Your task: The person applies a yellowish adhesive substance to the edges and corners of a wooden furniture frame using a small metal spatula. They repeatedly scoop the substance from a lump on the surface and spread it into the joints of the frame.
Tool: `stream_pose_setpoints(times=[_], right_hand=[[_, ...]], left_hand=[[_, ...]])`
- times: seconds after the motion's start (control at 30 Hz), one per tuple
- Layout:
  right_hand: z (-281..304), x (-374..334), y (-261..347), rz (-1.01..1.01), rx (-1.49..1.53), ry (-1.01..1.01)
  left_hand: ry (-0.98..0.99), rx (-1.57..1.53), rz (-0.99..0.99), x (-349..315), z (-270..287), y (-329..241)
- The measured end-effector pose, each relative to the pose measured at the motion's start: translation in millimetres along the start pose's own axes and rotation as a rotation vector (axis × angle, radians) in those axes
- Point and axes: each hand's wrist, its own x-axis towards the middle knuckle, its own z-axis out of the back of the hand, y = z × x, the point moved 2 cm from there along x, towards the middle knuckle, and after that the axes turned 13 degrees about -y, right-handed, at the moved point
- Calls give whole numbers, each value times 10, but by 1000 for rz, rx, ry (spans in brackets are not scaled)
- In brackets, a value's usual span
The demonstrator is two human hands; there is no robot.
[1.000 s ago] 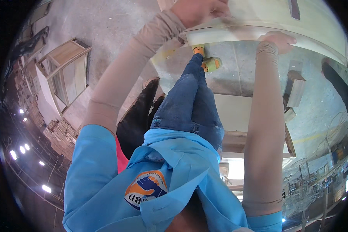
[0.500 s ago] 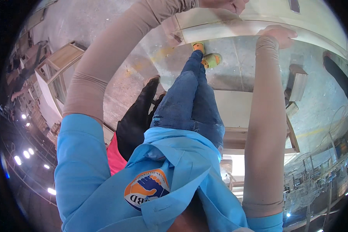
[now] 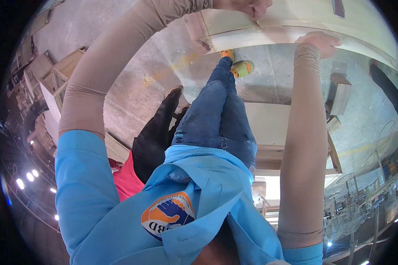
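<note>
A long pale wooden panel-like furniture piece (image 3: 287,36) spans the top of the head view, its front edge bowed by the lens. My left hand (image 3: 247,6) is over its surface at the upper edge of the picture, fingers curled closed. Whatever it holds, if anything, is hidden. Farther right, my right hand (image 3: 321,43) is closed on the piece's front edge, with the fingertips partly out of sight. A dark rectangular opening or patch (image 3: 338,8) shows on the pale surface above the right hand.
Beside me on the left stands a person in dark trousers (image 3: 157,119) and a red top. Wooden frames (image 3: 59,79) stand at far left. A pale cabinet-like piece (image 3: 269,126) is behind my legs, and a small box-shaped block (image 3: 340,95) lies on the floor at right.
My left hand has shifted a little to the left across the pale piece, and its elbow has swung outward. My right hand stays nearly in place on the edge.
</note>
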Motion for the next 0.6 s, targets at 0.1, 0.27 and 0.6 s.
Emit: stream_pose_setpoints(times=[0.1, 0.27, 0.6], right_hand=[[50, -47, 61, -21, -17, -15], [12, -30, 22, -20, -11, -23], [-105, 271, -241, 33, -22, -73]], left_hand=[[87, -7, 24, -43, 36, -41], [135, -43, 94, -142, 81, -113], [59, 121, 107, -327, 169, -207]])
